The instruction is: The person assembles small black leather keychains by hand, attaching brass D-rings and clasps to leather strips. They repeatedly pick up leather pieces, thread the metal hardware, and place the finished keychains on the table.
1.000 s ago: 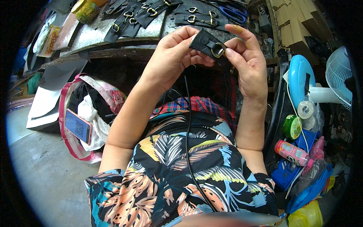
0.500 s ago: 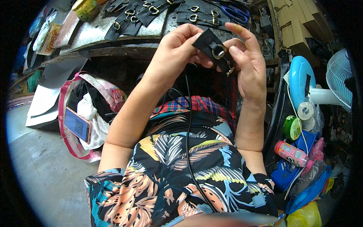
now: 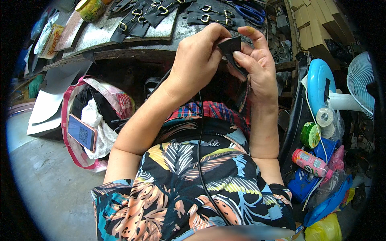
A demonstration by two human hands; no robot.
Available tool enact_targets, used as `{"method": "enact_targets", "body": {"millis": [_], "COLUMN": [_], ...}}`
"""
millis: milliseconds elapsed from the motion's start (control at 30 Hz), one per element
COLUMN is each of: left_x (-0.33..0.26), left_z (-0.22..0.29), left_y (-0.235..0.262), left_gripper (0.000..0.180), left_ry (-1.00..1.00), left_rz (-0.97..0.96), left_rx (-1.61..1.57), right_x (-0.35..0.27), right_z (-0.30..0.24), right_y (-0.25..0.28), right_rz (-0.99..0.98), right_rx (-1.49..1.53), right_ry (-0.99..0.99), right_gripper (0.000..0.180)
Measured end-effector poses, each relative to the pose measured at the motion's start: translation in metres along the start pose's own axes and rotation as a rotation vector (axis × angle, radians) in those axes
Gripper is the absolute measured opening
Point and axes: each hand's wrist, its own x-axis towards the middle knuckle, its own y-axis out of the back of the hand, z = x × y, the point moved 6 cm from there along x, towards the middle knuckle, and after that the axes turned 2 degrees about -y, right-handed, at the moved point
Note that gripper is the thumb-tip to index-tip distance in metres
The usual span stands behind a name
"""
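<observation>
A black leather strap (image 3: 230,47) is held up between my two hands, just in front of the workbench. My left hand (image 3: 200,54) pinches its left end, the back of the hand toward me. With thumb and bent fingers, my right hand (image 3: 259,68) grips the strap's right side; its index finger sticks up. The strap looks bent, and a narrow part hangs below my right thumb. Its metal fittings are hidden now. On the bench beyond lie several similar black straps (image 3: 129,27) with brass-coloured rings and clasps.
Blue-handled scissors (image 3: 250,15) and a yellow-lidded jar (image 3: 91,10) are on the bench (image 3: 120,52). A pink-edged bag (image 3: 69,146) with a phone (image 3: 82,133) stands at left. To the right are a fan (image 3: 360,82), a pink bottle (image 3: 309,162) and cardboard (image 3: 317,28).
My left hand has rolled over and moved right, closer to my right hand. The strap has turned and bent, so its ring and clasp no longer show.
</observation>
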Motion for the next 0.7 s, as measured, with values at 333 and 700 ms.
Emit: {"method": "enact_targets", "body": {"millis": [333, 700], "left_x": [-0.013, -0.02], "left_z": [0.011, 0.046], "left_y": [0.009, 0.012], "left_gripper": [0.02, 0.024], "left_ry": [0.165, -0.572], "left_rz": [0.018, 0.002], "left_rx": [-0.325, 0.319], "right_x": [-0.006, -0.004], "right_z": [-0.016, -0.014], "right_y": [0.005, 0.011], "right_rz": [0.073, 0.101], "right_rx": [-0.621, -0.537], "right_ry": [0.298, 0.399], "right_gripper": [0.054, 0.053]}}
